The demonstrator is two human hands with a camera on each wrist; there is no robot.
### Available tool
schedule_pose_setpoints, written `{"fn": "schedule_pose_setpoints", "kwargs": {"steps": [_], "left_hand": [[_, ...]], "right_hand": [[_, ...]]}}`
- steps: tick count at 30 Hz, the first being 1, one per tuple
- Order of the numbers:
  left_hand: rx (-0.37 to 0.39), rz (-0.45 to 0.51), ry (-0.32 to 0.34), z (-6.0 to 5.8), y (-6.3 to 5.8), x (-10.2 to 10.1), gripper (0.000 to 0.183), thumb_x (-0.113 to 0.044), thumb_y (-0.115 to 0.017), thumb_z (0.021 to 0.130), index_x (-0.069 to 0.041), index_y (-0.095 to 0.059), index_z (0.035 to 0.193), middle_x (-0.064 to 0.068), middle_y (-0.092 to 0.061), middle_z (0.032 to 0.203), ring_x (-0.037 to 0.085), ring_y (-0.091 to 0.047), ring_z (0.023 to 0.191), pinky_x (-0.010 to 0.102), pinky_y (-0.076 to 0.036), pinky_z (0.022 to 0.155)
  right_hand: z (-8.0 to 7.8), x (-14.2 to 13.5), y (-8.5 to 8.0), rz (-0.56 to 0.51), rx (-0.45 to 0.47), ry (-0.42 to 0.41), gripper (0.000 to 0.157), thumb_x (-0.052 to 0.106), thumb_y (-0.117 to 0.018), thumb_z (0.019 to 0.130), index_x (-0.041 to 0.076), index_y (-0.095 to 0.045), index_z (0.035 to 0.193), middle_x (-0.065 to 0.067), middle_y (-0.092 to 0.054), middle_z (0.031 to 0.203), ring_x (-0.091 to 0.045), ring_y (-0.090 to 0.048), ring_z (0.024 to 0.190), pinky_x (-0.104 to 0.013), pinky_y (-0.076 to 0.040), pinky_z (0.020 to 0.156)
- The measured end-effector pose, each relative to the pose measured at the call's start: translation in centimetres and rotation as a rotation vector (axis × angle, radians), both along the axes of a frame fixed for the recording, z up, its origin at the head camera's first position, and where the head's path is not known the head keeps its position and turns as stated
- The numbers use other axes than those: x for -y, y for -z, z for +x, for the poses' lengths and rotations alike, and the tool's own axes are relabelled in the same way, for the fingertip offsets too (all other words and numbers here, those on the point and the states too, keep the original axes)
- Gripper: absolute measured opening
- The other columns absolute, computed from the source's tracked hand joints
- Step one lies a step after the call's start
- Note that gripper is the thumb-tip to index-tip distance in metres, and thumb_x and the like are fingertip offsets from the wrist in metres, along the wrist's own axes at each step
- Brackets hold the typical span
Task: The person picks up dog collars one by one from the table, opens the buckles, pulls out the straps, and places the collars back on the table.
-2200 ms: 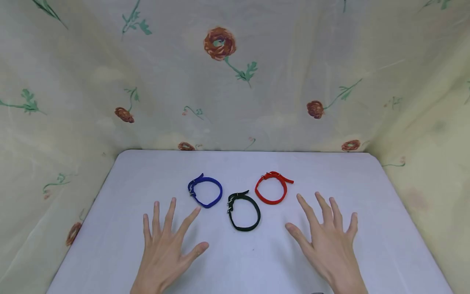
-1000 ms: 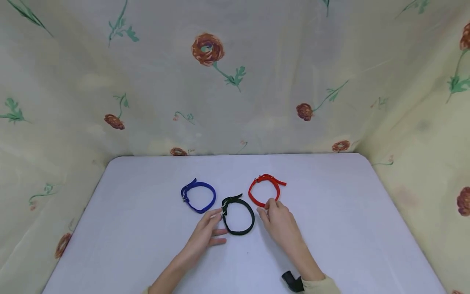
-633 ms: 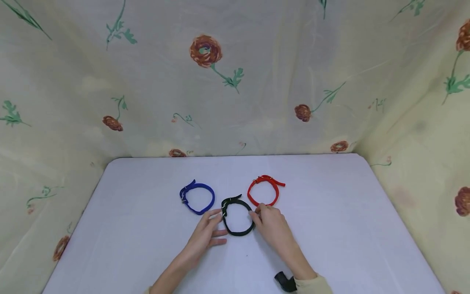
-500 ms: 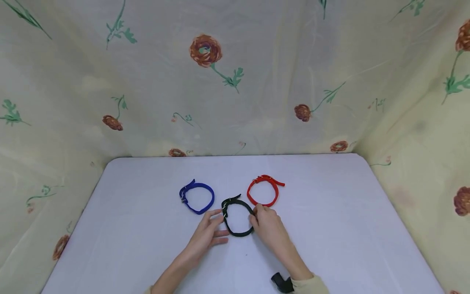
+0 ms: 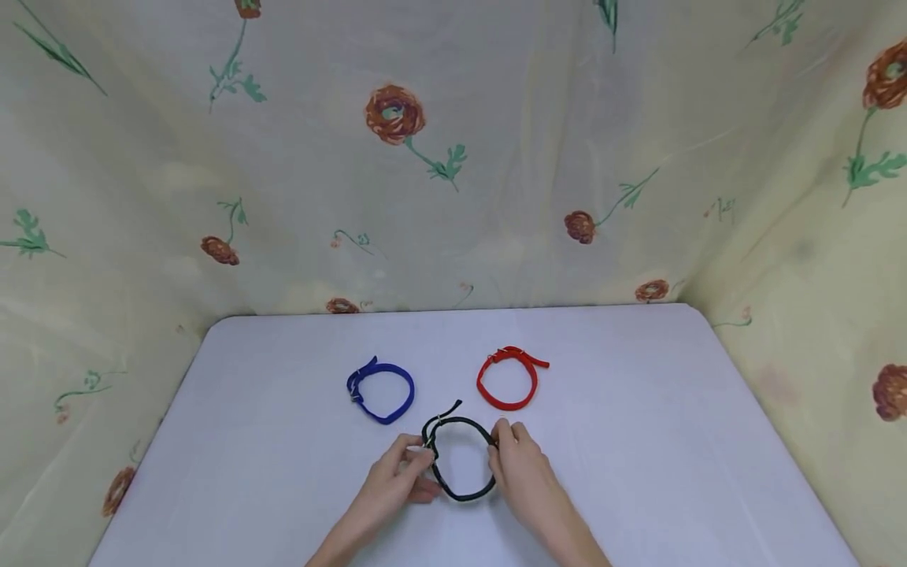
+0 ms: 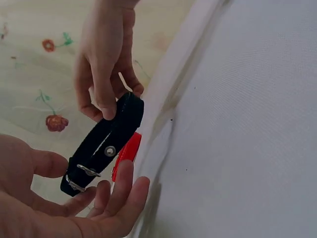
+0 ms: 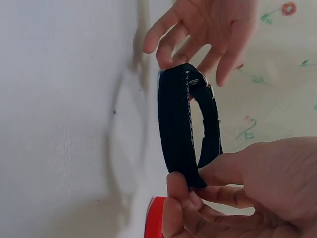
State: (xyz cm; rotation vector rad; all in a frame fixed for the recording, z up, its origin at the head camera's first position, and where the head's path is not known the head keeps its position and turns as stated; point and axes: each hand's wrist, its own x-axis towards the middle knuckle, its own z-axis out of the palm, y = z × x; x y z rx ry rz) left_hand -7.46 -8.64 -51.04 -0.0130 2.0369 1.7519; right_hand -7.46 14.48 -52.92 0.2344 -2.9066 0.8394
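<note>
A dark buckled collar (image 5: 464, 498), like a small pet collar, forms a ring between both hands. My left hand (image 5: 388, 482) pinches its buckle end between thumb and index finger, the other fingers spread below. On the opposite side, my right hand (image 5: 524, 472) pinches the strap between thumb and fingers. Two metal buckle loops and an eyelet show on the dark collar (image 6: 131, 111) in the left wrist view. Its stitched edge shows in the right wrist view. Farther back lie a blue collar (image 5: 405, 408) at left and a red collar (image 5: 507, 406) at right, both buckled into rings.
The white table (image 5: 638, 441) has rounded far corners. A flowered cloth (image 5: 482, 236) hangs behind it and along both sides. The red collar (image 7: 155, 218) also shows at the lower edge of the right wrist view.
From spread above the table, both hands have come in to the dark collar, the right passing by the red one. The dark collar is now lifted and nearer the person. The view has shifted slightly.
</note>
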Motion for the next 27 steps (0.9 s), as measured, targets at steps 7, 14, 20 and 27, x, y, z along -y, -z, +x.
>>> {"fn": "schedule_pose_setpoints", "kwargs": {"steps": [7,14,20,27], "left_hand": [[-0.074,-0.037,-0.037,1.4,-0.5,0.3,0.038,-0.039,-0.059,0.112,-0.005,-0.060,0.127,0.016,-0.074,0.114,0.017,-0.077,0.085,0.027,-0.062,0.078],[-0.028,0.069,-0.098,2.5,-0.9,0.6,0.040,-0.037,-0.059,0.112,-0.002,-0.051,0.128,0.021,-0.071,0.115,0.018,-0.078,0.091,0.024,-0.061,0.077],[-0.004,0.128,-0.163,3.3,-1.3,0.3,0.044,-0.039,-0.066,0.108,-0.004,-0.049,0.129,0.017,-0.072,0.105,0.017,-0.078,0.083,0.026,-0.060,0.075],[-0.075,0.114,-0.103,4.5,-1.7,-0.5,0.041,-0.037,-0.068,0.107,-0.007,-0.055,0.131,0.016,-0.073,0.108,0.017,-0.076,0.083,0.027,-0.065,0.081]], "right_hand": [[2.7,1.0,-5.2,-0.044,0.160,-0.021,0.009,0.008,-0.068,0.104,0.008,-0.060,0.108,0.000,-0.060,0.089,-0.009,-0.053,0.074,-0.025,-0.049,0.064],[3.5,1.1,-6.2,-0.071,0.272,-0.065,0.021,0.016,-0.072,0.103,0.011,-0.063,0.120,0.000,-0.070,0.100,-0.006,-0.059,0.077,-0.023,-0.052,0.067],[4.0,1.6,-6.5,-0.086,0.219,-0.089,0.035,0.014,-0.075,0.100,0.013,-0.061,0.133,0.004,-0.072,0.103,-0.008,-0.066,0.086,-0.031,-0.054,0.078],[4.0,1.7,-6.5,-0.327,0.281,-0.206,0.050,0.044,-0.066,0.107,0.016,-0.054,0.147,0.004,-0.075,0.116,-0.015,-0.071,0.107,-0.035,-0.059,0.088]]}}
